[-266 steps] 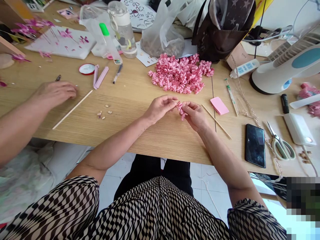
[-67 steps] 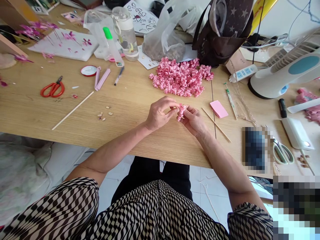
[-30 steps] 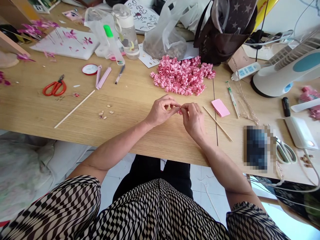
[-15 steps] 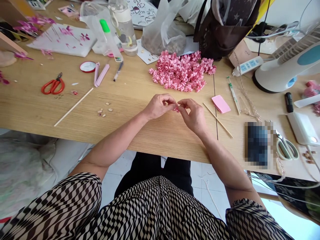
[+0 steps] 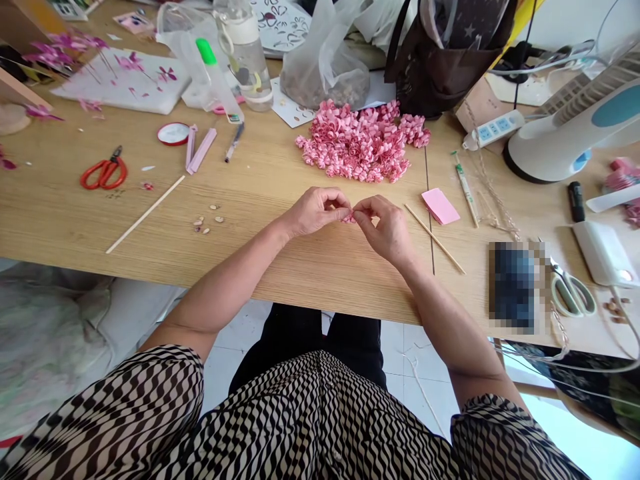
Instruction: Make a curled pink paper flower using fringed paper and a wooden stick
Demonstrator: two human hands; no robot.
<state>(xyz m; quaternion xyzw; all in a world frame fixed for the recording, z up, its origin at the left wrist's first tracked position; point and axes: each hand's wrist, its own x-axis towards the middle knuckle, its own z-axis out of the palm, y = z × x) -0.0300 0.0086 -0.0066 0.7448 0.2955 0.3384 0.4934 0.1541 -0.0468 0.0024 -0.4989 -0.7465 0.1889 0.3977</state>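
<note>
Left hand [image 5: 315, 212]: my fingertips pinched closed on the paper curl [image 5: 350, 218].
Right hand [image 5: 386, 230]: fingertips pinched closed on its other side.
Curl: between my hands, below the curl pile [image 5: 357, 141].
Bamboo stick [image 5: 434, 239]: below the pile's right end.

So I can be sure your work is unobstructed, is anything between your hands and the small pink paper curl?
Nothing visible stands between them: the fingers of the left hand and right hand touch the pink paper curl directly.

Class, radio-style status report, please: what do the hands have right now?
Left hand and right hand pinching a small pink paper curl. Heap of pink paper curls ahead. Bamboo skewer off to the right, untouched.
</note>
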